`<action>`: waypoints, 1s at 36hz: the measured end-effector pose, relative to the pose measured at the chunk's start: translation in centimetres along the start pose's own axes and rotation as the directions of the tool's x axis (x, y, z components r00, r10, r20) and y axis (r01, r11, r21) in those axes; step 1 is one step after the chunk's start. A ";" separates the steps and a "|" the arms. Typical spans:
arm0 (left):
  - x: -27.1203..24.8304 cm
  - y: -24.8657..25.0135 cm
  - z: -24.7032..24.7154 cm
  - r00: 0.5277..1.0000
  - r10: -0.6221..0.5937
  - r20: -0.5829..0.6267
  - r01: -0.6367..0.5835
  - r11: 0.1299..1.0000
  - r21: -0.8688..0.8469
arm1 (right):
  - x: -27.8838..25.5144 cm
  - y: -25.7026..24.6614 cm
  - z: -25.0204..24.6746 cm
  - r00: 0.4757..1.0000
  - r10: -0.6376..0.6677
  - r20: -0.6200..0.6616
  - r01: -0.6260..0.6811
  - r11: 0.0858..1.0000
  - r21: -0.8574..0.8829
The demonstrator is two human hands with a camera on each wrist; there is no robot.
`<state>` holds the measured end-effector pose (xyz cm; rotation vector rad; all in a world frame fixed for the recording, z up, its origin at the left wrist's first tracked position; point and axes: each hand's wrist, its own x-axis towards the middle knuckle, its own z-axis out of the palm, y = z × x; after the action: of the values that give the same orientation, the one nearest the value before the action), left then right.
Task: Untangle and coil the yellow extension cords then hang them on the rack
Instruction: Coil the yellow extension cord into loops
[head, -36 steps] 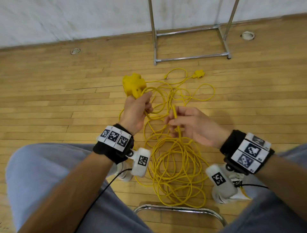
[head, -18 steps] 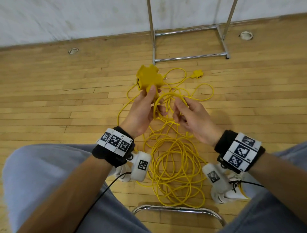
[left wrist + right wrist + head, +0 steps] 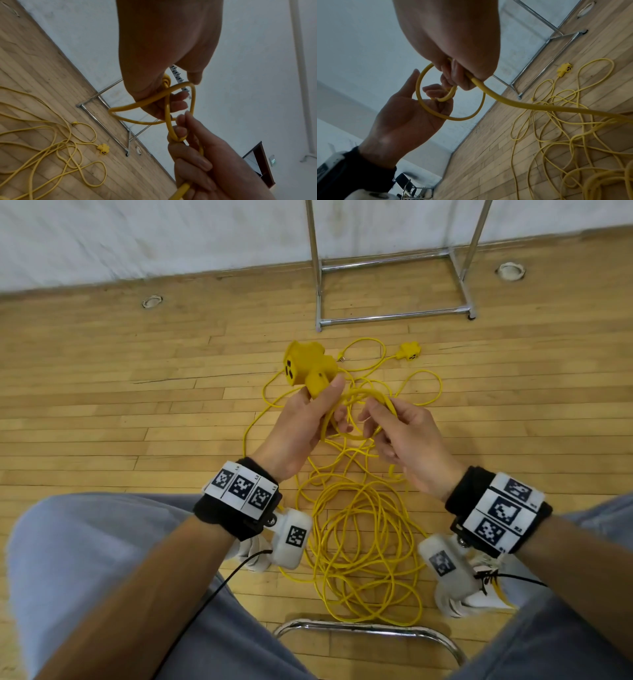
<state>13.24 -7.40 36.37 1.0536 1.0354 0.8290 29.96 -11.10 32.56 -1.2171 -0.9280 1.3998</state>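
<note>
A tangled heap of yellow extension cord point(image 3: 359, 542) sprawls on the wooden floor point(image 3: 102, 405) before the metal rack point(image 3: 394, 313), a light, springy, smooth-jacketed line that likely kinks and snags if dragged and is best fed in short lengths near the held end. The left hand point(image 3: 301, 426), raised at knee height, curls its grip round the neck of the chunky three-way socket block point(image 3: 308, 368), while the right hand point(image 3: 404, 436), palm turned inward just beside it, pinches the first small loop point(image 3: 363, 398) shut between thumb and fingers.
</note>
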 end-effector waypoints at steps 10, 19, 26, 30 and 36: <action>0.3 0.5 -0.2 0.999 0.015 -0.042 -0.024 0.975 -0.219 | 0.0 0.1 -0.3 0.994 0.058 0.093 -0.056 0.998 -0.027; 1.1 1.1 -1.5 0.999 -0.017 0.028 0.031 0.739 -0.673 | -1.0 2.1 1.3 0.964 0.020 0.264 0.075 0.936 -0.343; 1.1 1.7 -2.4 0.994 0.038 0.107 0.057 0.647 -0.760 | -0.9 3.0 0.7 0.944 0.077 0.322 0.164 0.736 -0.657; 0.8 1.8 -2.4 0.990 0.057 0.132 0.053 0.708 -0.704 | -0.9 3.9 1.4 0.899 0.142 0.413 0.124 0.824 -0.553; 0.5 1.5 -1.3 0.991 0.047 0.128 0.033 0.828 -0.560 | -0.6 4.1 2.1 0.895 0.225 0.386 0.046 0.812 -0.581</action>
<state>12.05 -6.12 37.43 0.5946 0.6060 0.9756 27.09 -12.34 29.09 -1.4213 -1.7350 1.5598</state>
